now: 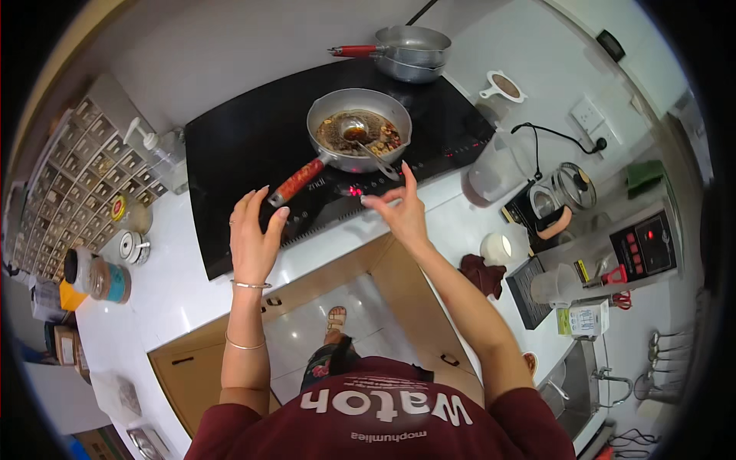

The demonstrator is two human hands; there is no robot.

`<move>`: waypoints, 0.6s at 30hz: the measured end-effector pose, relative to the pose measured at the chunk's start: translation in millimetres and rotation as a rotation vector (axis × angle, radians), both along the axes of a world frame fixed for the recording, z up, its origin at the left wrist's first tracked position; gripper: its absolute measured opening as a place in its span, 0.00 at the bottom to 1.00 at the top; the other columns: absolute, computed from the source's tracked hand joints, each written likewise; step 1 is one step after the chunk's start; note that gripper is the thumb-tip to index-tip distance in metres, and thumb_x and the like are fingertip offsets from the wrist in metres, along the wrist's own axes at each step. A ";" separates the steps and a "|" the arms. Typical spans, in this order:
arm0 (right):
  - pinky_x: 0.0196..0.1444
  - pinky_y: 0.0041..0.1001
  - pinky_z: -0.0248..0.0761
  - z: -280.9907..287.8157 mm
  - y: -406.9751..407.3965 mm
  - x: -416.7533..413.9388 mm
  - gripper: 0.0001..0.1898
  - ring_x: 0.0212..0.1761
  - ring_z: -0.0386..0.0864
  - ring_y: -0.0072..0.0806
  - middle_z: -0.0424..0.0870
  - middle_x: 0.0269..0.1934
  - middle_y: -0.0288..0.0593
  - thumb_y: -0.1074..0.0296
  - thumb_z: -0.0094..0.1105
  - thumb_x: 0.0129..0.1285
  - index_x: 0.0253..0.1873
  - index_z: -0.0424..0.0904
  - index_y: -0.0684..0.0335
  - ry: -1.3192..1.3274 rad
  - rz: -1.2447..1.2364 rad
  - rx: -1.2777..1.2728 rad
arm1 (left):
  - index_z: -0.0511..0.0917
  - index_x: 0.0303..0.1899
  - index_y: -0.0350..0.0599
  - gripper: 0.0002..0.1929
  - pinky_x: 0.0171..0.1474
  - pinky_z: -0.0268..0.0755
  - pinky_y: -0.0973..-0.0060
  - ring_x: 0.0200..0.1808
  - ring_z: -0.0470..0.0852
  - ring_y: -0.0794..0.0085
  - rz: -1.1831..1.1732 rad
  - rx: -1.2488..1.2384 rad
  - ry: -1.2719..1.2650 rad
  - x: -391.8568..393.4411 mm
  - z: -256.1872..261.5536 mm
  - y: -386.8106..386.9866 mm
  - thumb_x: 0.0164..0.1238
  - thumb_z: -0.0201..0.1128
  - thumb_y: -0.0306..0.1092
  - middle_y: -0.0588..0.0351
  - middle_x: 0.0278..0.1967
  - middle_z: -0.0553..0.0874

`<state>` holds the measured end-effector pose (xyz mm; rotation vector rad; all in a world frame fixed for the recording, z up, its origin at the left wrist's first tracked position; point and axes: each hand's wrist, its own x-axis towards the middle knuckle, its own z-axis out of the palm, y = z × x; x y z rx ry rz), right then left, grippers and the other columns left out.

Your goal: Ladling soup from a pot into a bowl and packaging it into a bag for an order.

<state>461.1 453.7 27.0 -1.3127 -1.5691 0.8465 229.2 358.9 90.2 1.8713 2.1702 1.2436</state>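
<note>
A metal saucepan (360, 160) stands on the black induction cooktop (247, 144), its red-patterned handle (299, 179) angled toward my left hand (254, 233). In it is dark liquid with floating sliced pieces and dark bits. A metal ladle (355, 127) rests in the pan, its bowl in the liquid and its handle leaning over the near rim. Beside the end of the pan handle, my left hand has its fingers apart and holds nothing. My right hand (402, 213) hovers just off the ladle handle's tip, thumb and index finger spread, with nothing between them. Red digits glow on the cooktop's panel.
Two stacked pans (411, 68) sit at the cooktop's back right. A plastic pitcher (497, 169), a glass kettle (555, 201) and a brown cloth (482, 275) lie to the right. Leftward are a pump bottle (164, 150), a lidded jar (131, 214) and a drawer rack (75, 178).
</note>
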 end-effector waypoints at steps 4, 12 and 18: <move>0.21 0.21 0.69 22.9 70.9 -55.6 0.20 0.22 0.74 0.17 0.79 0.24 0.40 0.60 0.65 0.55 0.45 0.75 0.70 0.357 -0.116 -0.028 | 0.66 0.60 0.39 0.28 0.49 0.70 0.72 0.46 0.78 0.67 -0.280 -0.290 -0.673 -37.1 -42.6 58.9 0.63 0.58 0.47 0.47 0.49 0.76; 0.38 0.35 0.73 109.3 180.0 11.6 0.11 0.35 0.79 0.44 0.82 0.35 0.51 0.66 0.59 0.56 0.41 0.80 0.67 -0.893 0.576 0.659 | 0.64 0.61 0.35 0.24 0.18 0.63 0.88 0.17 0.71 0.83 -0.579 -0.700 -1.323 -54.8 -25.1 103.8 0.69 0.50 0.40 0.52 0.36 0.82; 0.30 0.23 0.77 139.4 141.0 22.9 0.13 0.28 0.83 0.29 0.83 0.29 0.47 0.64 0.55 0.63 0.41 0.78 0.71 -0.514 0.387 -0.251 | 0.65 0.60 0.34 0.22 0.14 0.56 0.90 0.14 0.68 0.87 -0.546 -0.738 -1.225 -70.3 -15.9 110.3 0.68 0.50 0.37 0.54 0.34 0.83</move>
